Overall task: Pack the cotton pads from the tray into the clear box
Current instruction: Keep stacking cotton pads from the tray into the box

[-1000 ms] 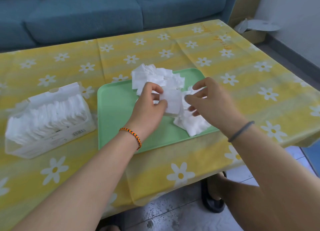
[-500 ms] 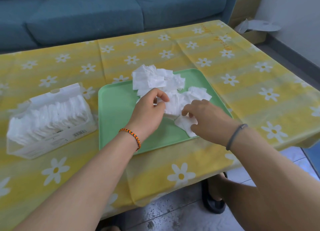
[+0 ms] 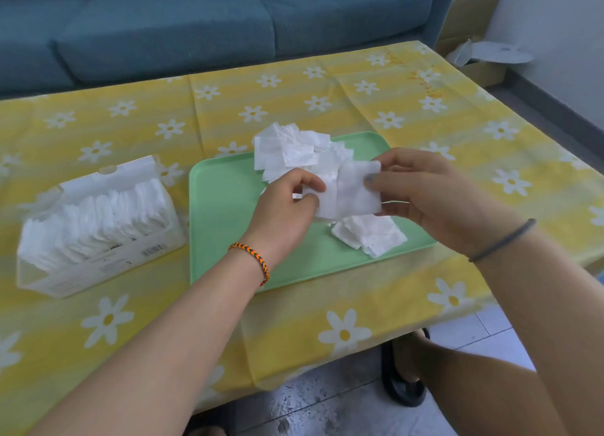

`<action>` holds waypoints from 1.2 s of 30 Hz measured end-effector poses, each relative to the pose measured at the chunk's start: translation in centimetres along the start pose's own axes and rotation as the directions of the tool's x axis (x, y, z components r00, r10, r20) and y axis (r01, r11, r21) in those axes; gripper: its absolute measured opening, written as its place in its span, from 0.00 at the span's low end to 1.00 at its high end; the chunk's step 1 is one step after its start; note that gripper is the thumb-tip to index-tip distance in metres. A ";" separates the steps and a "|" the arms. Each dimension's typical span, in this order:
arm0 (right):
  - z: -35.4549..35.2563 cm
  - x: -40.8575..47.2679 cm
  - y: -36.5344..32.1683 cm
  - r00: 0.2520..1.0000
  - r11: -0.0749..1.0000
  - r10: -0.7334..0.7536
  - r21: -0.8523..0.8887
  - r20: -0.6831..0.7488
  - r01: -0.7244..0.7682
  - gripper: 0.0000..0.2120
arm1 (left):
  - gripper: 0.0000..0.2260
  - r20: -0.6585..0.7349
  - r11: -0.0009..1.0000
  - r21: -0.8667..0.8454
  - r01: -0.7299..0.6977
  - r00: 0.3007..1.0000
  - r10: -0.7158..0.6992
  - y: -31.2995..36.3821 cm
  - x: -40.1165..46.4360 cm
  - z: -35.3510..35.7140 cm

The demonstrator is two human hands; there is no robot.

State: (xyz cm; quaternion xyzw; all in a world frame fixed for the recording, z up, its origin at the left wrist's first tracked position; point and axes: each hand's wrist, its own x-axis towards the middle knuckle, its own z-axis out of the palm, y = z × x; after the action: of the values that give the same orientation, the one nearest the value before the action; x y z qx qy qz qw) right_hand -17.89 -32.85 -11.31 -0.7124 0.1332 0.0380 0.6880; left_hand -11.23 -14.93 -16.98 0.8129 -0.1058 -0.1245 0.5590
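A green tray [image 3: 225, 213] lies on the table with white square cotton pads on it: a heap [image 3: 291, 151] at its far edge and a few pads [image 3: 372, 236] near its front right. Above the tray both hands hold a small stack of pads [image 3: 349, 190]. My left hand [image 3: 284, 206] pinches the stack's left edge. My right hand [image 3: 425, 193] grips its right edge, thumb on the front. The clear box [image 3: 98, 268] stands to the left of the tray, its lid open and a row of upright pads inside.
The table wears a yellow cloth with white daisies [image 3: 343, 331]. A blue sofa [image 3: 183, 26] runs along the far side. Cardboard boxes [image 3: 474, 30] stand at the back right. A sandalled foot [image 3: 405, 370] shows under the table's front edge.
My right hand rose from the front pile with pads and brought them against the stack in my left hand. Both hands now hold the stack higher above the tray.
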 end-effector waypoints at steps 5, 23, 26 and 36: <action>1.8 0.9 1.0 0.989 0.991 0.087 0.115 -0.123 -0.073 0.04 | 0.16 0.056 0.971 -0.217 0.101 0.994 -0.091 1.5 -0.5 0.0; 2.7 2.0 2.2 0.979 0.980 -0.004 -0.197 -0.205 -0.037 0.03 | 0.06 0.079 0.992 -0.127 0.026 0.997 -0.016 0.9 -0.4 0.0; 2.7 2.1 2.4 0.975 0.977 -0.006 -0.210 -0.224 -0.043 0.02 | 0.05 0.054 0.997 -0.072 -0.017 0.998 0.021 0.5 -0.3 0.1; -0.6 1.4 4.3 0.987 0.394 -0.159 -0.915 0.022 0.084 0.16 | 0.12 -0.014 0.999 0.022 -0.028 1.000 0.028 0.0 -0.1 -0.6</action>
State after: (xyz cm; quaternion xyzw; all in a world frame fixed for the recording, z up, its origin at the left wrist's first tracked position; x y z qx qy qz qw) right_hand -17.68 -33.71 -15.73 -0.9806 0.0622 0.0297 0.1835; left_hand -11.15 -14.31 -16.80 0.8183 -0.1142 -0.1097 0.5526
